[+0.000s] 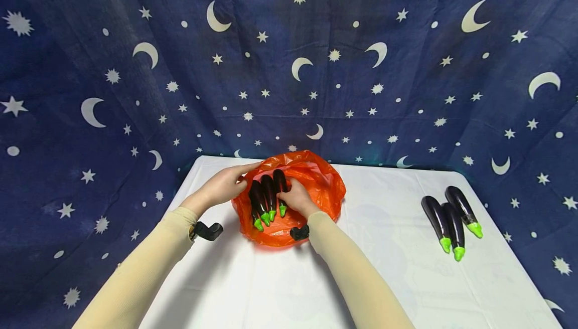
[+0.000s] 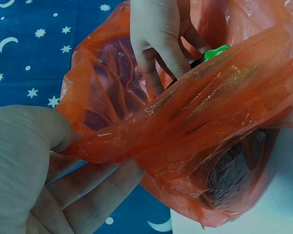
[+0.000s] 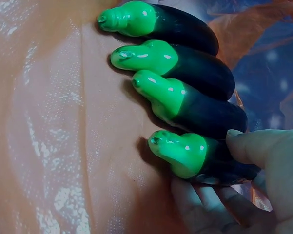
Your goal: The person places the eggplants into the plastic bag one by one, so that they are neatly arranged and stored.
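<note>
Looking down, head view: an orange plastic bag (image 1: 316, 178) lies open on a white table (image 1: 384, 279), at its far middle.
Left hand, head view: the left hand (image 1: 223, 184) holds the bag's left rim, fingers stretched along the edge towards the far side.
Right hand, head view: the right hand (image 1: 298, 197) rests inside the bag on the nearest of the dark eggplants (image 1: 268, 196) lying there, green stem ends towards the person.
Spare eggplants, head view: three more eggplants (image 1: 451, 218) lie side by side at the table's right, well apart from the bag.
Backdrop: a blue star-and-moon cloth (image 1: 135, 68) hangs behind and beside the table.
Left wrist view: the left hand (image 2: 34, 170) pinches the bag's (image 2: 209, 122) rim between thumb and curled fingers; the right hand (image 2: 158, 34) reaches into the opening above.
Right wrist view: four eggplants (image 3: 195, 87) lie in a row on the bag's film (image 3: 53, 126).
Right grip, right wrist view: the right hand (image 3: 248, 190) closes lightly round the lowest eggplant (image 3: 200, 156), thumb on top, fingers underneath, just behind its green cap.
</note>
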The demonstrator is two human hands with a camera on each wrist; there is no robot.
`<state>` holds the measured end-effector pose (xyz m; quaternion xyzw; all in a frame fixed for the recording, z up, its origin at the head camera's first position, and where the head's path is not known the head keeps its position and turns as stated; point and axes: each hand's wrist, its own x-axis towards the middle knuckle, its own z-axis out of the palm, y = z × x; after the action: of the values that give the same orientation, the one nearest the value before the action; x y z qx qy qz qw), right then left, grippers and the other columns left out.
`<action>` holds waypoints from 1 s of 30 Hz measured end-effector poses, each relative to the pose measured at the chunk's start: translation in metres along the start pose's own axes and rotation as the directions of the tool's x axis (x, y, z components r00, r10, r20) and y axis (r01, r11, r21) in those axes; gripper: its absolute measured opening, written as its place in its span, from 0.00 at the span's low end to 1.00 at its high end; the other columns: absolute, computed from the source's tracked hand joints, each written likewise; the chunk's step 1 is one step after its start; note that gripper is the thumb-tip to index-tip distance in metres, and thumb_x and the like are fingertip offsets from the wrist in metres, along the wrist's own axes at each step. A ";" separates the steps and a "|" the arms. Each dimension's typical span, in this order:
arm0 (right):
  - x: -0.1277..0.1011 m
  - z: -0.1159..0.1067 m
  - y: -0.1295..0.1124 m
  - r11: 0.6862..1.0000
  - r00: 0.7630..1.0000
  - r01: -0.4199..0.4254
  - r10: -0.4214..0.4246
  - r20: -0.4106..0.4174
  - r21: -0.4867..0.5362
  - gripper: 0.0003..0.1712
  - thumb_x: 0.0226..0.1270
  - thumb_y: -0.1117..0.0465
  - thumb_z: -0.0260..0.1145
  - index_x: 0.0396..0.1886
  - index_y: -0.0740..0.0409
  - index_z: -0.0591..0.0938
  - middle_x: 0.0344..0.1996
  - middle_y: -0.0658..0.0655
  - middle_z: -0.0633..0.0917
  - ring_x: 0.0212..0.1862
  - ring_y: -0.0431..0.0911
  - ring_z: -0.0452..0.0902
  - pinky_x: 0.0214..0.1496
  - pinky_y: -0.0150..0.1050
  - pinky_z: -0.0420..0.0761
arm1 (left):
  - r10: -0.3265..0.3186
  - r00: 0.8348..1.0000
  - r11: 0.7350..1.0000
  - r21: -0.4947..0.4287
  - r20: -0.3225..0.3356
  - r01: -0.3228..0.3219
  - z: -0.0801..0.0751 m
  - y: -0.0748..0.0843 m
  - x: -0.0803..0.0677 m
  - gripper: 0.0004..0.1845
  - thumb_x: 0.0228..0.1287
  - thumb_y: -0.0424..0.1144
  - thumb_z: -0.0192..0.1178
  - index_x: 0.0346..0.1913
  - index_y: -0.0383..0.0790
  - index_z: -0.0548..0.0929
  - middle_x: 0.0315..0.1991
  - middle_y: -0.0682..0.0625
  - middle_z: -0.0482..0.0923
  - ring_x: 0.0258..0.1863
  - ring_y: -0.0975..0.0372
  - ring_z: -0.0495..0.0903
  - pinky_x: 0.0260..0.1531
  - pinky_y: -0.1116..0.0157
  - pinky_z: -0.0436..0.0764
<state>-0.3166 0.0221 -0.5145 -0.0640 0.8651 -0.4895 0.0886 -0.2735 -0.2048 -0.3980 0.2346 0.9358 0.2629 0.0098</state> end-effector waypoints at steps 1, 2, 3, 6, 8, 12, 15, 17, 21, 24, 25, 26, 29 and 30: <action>0.000 0.000 0.000 1.000 1.000 -0.003 0.003 0.000 0.002 0.33 0.68 0.62 0.71 0.71 0.62 0.73 0.56 0.62 0.82 0.56 0.55 0.79 0.63 0.50 0.76 | -0.002 1.000 1.000 0.001 0.000 0.002 0.000 0.000 0.000 0.34 0.66 0.27 0.53 0.75 0.51 0.73 0.59 0.49 0.81 0.39 0.56 0.76 0.45 0.57 0.73; 0.000 0.000 0.000 1.000 1.000 -0.004 0.004 0.001 0.004 0.32 0.68 0.62 0.70 0.70 0.62 0.73 0.55 0.62 0.82 0.56 0.54 0.79 0.63 0.50 0.76 | -0.005 1.000 1.000 0.000 0.001 0.005 0.000 0.001 0.000 0.34 0.66 0.27 0.54 0.75 0.52 0.73 0.59 0.50 0.81 0.39 0.56 0.76 0.45 0.57 0.73; 0.000 0.000 0.001 1.000 1.000 -0.006 0.006 0.001 0.007 0.30 0.69 0.62 0.70 0.69 0.62 0.74 0.55 0.62 0.82 0.55 0.55 0.79 0.63 0.50 0.76 | -0.006 1.000 1.000 -0.001 0.002 0.006 0.000 0.001 0.000 0.34 0.67 0.28 0.54 0.75 0.52 0.73 0.59 0.50 0.81 0.39 0.56 0.76 0.46 0.57 0.74; -0.001 0.000 0.001 1.000 1.000 -0.012 0.012 -0.001 0.014 0.28 0.69 0.63 0.69 0.68 0.63 0.76 0.55 0.62 0.82 0.55 0.55 0.79 0.62 0.51 0.76 | -0.005 1.000 1.000 0.000 0.003 0.005 -0.001 0.001 0.000 0.34 0.67 0.28 0.53 0.75 0.52 0.73 0.60 0.50 0.81 0.39 0.56 0.76 0.45 0.57 0.74; -0.001 0.001 0.001 1.000 1.000 -0.016 0.016 -0.003 0.009 0.29 0.70 0.62 0.69 0.68 0.62 0.76 0.56 0.62 0.82 0.55 0.55 0.79 0.63 0.51 0.76 | -0.007 1.000 1.000 0.000 0.004 0.007 -0.001 0.001 0.000 0.34 0.67 0.28 0.53 0.75 0.52 0.73 0.60 0.50 0.81 0.39 0.56 0.76 0.45 0.57 0.74; -0.001 0.002 0.001 1.000 1.000 -0.020 0.020 -0.004 -0.010 0.29 0.70 0.62 0.69 0.68 0.61 0.76 0.55 0.62 0.83 0.54 0.55 0.79 0.62 0.50 0.77 | -0.011 1.000 1.000 0.002 0.008 0.011 -0.001 0.001 0.000 0.34 0.67 0.28 0.53 0.75 0.53 0.72 0.61 0.51 0.80 0.40 0.56 0.76 0.46 0.57 0.74; -0.001 0.003 0.001 1.000 1.000 -0.012 0.012 0.003 -0.021 0.29 0.70 0.62 0.69 0.68 0.61 0.76 0.56 0.61 0.83 0.55 0.55 0.79 0.62 0.50 0.77 | -0.015 1.000 1.000 0.000 0.008 0.015 -0.001 0.001 0.000 0.34 0.67 0.28 0.53 0.76 0.53 0.72 0.62 0.51 0.80 0.41 0.55 0.76 0.47 0.57 0.74; -0.002 0.002 0.001 1.000 1.000 -0.009 0.009 0.007 -0.026 0.28 0.70 0.62 0.69 0.68 0.61 0.76 0.55 0.61 0.83 0.54 0.55 0.80 0.61 0.50 0.78 | -0.017 1.000 1.000 -0.001 0.010 0.017 -0.001 0.001 0.000 0.34 0.67 0.28 0.53 0.76 0.53 0.72 0.62 0.51 0.79 0.42 0.55 0.76 0.48 0.57 0.74; -0.003 0.002 0.000 0.999 1.000 -0.006 0.006 0.010 -0.034 0.28 0.70 0.61 0.69 0.68 0.60 0.76 0.54 0.60 0.83 0.52 0.54 0.80 0.61 0.50 0.78 | -0.021 1.000 1.000 -0.003 0.017 0.021 -0.001 0.001 0.000 0.34 0.67 0.29 0.52 0.76 0.53 0.72 0.64 0.51 0.79 0.44 0.55 0.76 0.50 0.57 0.75; -0.004 0.001 0.000 0.999 1.000 0.001 0.000 0.014 -0.038 0.28 0.70 0.61 0.69 0.68 0.60 0.76 0.53 0.60 0.83 0.52 0.53 0.80 0.61 0.49 0.78 | -0.022 0.999 1.000 -0.005 0.023 0.022 -0.001 0.001 -0.001 0.34 0.68 0.29 0.53 0.76 0.53 0.71 0.66 0.51 0.77 0.46 0.55 0.76 0.52 0.56 0.75; -0.004 0.001 0.000 0.999 1.000 0.004 -0.004 0.013 -0.040 0.28 0.70 0.61 0.69 0.68 0.60 0.76 0.53 0.60 0.83 0.51 0.53 0.80 0.61 0.50 0.78 | -0.023 0.999 1.000 -0.005 0.024 0.024 -0.001 0.001 -0.001 0.34 0.68 0.29 0.53 0.76 0.53 0.71 0.66 0.51 0.77 0.46 0.55 0.76 0.52 0.56 0.75; -0.004 0.001 0.000 0.999 1.000 0.007 -0.007 0.014 -0.041 0.28 0.70 0.61 0.69 0.68 0.60 0.76 0.53 0.60 0.83 0.52 0.54 0.80 0.61 0.50 0.78 | -0.024 0.999 1.000 -0.004 0.025 0.024 -0.001 0.001 -0.001 0.34 0.68 0.29 0.53 0.76 0.53 0.71 0.66 0.51 0.77 0.47 0.55 0.76 0.53 0.56 0.75; -0.005 0.000 0.000 0.999 1.000 0.021 -0.020 0.010 -0.049 0.28 0.70 0.61 0.68 0.68 0.61 0.76 0.53 0.61 0.83 0.52 0.54 0.79 0.61 0.51 0.77 | -0.019 1.000 1.000 -0.003 0.019 0.019 0.000 0.001 -0.001 0.34 0.68 0.29 0.53 0.76 0.53 0.71 0.65 0.50 0.78 0.46 0.55 0.76 0.52 0.55 0.75; -0.005 -0.001 0.000 0.999 1.000 0.024 -0.023 0.008 -0.048 0.28 0.70 0.61 0.68 0.68 0.61 0.77 0.54 0.61 0.83 0.52 0.55 0.79 0.62 0.51 0.77 | -0.018 1.000 1.000 -0.003 0.016 0.018 0.000 0.001 -0.001 0.34 0.68 0.29 0.53 0.76 0.53 0.72 0.65 0.50 0.78 0.45 0.55 0.76 0.52 0.56 0.74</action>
<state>-0.3119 0.0235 -0.5137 -0.0781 0.8755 -0.4694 0.0845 -0.2719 -0.2051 -0.3974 0.2280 0.9375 0.2622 0.0198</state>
